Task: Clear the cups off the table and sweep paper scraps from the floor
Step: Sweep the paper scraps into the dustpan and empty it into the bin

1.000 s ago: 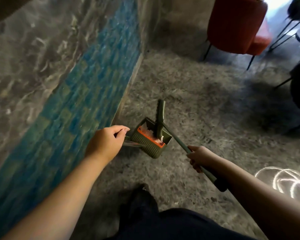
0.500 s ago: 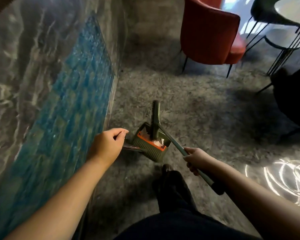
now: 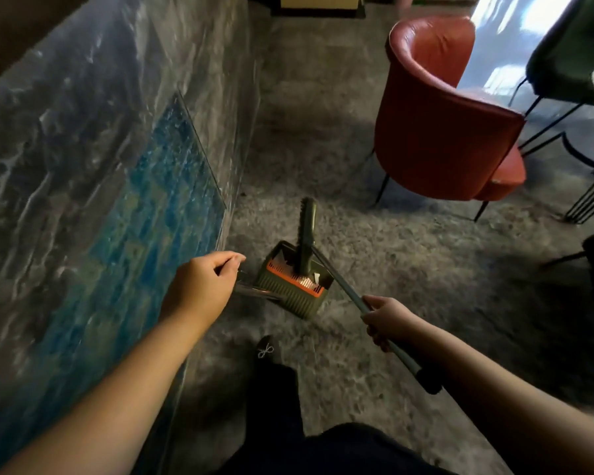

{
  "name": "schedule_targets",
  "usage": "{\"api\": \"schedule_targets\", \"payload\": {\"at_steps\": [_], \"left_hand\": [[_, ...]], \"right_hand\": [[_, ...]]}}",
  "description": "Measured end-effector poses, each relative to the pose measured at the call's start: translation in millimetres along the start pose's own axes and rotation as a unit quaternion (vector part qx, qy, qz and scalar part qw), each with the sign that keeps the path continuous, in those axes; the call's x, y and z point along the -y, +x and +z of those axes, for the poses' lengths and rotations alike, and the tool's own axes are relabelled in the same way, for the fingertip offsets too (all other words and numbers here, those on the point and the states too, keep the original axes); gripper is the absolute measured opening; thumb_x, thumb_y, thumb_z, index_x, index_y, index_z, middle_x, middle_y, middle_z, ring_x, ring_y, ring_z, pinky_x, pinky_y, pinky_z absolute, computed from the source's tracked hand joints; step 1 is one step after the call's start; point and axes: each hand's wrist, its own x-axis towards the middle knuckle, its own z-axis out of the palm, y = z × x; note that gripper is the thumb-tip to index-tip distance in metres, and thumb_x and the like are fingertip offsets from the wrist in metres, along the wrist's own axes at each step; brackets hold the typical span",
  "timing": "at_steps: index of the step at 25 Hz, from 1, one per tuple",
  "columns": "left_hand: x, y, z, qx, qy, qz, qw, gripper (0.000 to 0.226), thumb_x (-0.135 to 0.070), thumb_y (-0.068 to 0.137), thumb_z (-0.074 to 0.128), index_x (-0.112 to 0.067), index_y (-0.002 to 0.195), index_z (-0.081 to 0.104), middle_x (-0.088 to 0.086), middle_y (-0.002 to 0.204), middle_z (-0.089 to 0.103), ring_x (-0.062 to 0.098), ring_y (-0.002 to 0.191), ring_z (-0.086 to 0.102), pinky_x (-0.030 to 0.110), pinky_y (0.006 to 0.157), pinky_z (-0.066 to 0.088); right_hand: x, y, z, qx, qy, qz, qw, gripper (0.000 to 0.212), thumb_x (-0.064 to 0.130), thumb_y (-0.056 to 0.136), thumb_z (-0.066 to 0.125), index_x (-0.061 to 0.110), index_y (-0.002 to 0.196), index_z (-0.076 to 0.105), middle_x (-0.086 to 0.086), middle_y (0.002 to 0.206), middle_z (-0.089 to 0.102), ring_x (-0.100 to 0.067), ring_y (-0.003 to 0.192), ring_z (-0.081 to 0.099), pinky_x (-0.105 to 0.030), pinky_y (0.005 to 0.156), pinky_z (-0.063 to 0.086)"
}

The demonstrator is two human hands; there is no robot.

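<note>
While the left hand [image 3: 199, 289] is gripping the thin metal handle of the olive-green dustpan with an orange comb edge [image 3: 294, 281], the right hand [image 3: 388, 320] is clutching the grey broom pole [image 3: 343, 286], its green brush head [image 3: 306, 234] resting inside the pan above the grey floor [image 3: 408, 255], beside a white paper scrap [image 3: 317, 276].

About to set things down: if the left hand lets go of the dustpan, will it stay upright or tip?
Likely to tip. The dustpan hangs tilted from a thin handle gripped by the left hand, so it looks light and free to swing. The broom, held by the right hand, has its head resting inside the pan, which may steady it somewhat. The scraps inside could spill.
</note>
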Motion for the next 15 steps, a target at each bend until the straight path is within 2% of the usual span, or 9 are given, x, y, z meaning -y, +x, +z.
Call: {"api": "schedule_targets", "payload": {"at_steps": [5,10,15], "left_hand": [[-8,188,0,0.022,0.008,0.023,0.999,0.020,-0.036,0.092,0.058,-0.027,0.099,0.075,-0.008,0.093,0.074,0.016,0.090,0.067,0.037,0.081,0.056],[-40,356,1,0.034,0.013,0.054,0.998,0.021,-0.048,0.086,0.063,-0.031,0.089,0.074,-0.016,0.076,0.070,0.010,0.077,0.066,0.030,0.070,0.055],[-63,526,44,0.037,0.021,0.067,0.997,0.018,-0.051,0.081,0.067,-0.034,0.083,0.073,-0.014,0.073,0.069,0.009,0.071,0.065,0.032,0.068,0.055]], "right_hand": [[126,116,-28,-0.023,0.038,0.002,0.999,0.045,0.006,0.094,0.048,0.022,0.136,0.047,-0.006,0.058,0.049,-0.014,0.036,0.044,-0.020,0.036,0.038],[244,208,-67,-0.036,0.063,-0.007,0.997,0.044,0.004,0.094,0.046,0.021,0.134,0.049,-0.007,0.059,0.048,-0.015,0.038,0.044,-0.021,0.036,0.037],[350,322,-132,-0.052,0.077,-0.015,0.996,0.046,0.005,0.093,0.046,0.024,0.135,0.049,-0.005,0.059,0.049,-0.013,0.039,0.044,-0.023,0.038,0.038]]}}
